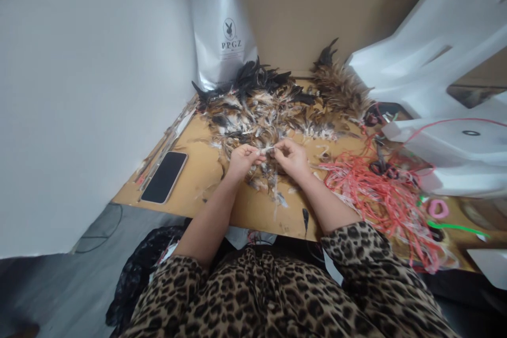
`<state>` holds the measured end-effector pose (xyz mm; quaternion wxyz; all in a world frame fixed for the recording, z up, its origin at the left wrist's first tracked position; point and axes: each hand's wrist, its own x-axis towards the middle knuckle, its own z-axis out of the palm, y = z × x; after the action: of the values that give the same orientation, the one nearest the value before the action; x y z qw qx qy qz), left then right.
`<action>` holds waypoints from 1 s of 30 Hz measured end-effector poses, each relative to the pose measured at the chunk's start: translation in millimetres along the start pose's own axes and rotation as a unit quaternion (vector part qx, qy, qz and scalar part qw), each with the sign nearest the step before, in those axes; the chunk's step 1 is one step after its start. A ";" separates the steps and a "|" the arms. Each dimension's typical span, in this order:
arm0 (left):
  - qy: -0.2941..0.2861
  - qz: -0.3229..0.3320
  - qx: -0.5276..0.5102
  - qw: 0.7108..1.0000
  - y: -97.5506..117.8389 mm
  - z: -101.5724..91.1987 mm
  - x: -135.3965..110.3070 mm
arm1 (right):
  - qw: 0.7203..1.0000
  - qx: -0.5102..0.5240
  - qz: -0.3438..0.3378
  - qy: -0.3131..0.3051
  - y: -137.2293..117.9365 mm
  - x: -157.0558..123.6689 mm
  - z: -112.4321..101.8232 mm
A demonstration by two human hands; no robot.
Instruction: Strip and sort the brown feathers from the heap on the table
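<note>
Pale feather tuft (270, 150) is pinched by left hand (242, 160) and right hand (292, 157), both grips closed.

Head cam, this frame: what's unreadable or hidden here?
Head view: what the small pale tuft pinched between left hand and right hand is; too small, fingertips cover it.
Head view: dark objects in the tangle of red cord; strands cover them.
Head view: fine print on the silver foil bag; too small.
Head view: right end of the brown wooden table; white foam blocks and the frame edge hide it.
</note>
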<state>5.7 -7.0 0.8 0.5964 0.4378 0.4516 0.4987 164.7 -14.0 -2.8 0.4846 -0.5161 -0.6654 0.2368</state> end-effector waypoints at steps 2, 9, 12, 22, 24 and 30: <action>-0.006 -0.002 -0.019 1.000 -1.2 -1.8 0.5 | 1.000 -0.007 -0.004 -0.005 -3.6 -0.9 -1.7; -0.097 -0.063 -0.114 0.987 0.1 -6.7 1.6 | 0.997 -0.062 -0.046 0.001 -12.1 -4.7 -5.5; -0.115 -0.085 -0.124 0.982 2.5 -4.9 -0.3 | 0.995 -0.074 -0.068 -0.010 -14.3 -8.0 -3.6; -0.132 -0.101 -0.183 0.969 4.5 -7.4 0.3 | 0.954 0.257 0.144 -0.053 -14.9 0.5 1.6; -0.139 -0.108 -0.177 0.968 5.6 -6.9 -0.7 | 0.931 0.303 0.183 -0.088 -15.8 1.1 2.5; -0.153 -0.087 -0.139 0.975 6.5 -1.5 -4.2 | 0.923 0.322 0.206 -0.038 -18.1 -0.7 6.0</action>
<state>2.6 -10.3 7.2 0.7542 0.3807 0.3177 0.4304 151.1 -20.0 9.2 0.5398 -0.4486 -0.4502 0.5520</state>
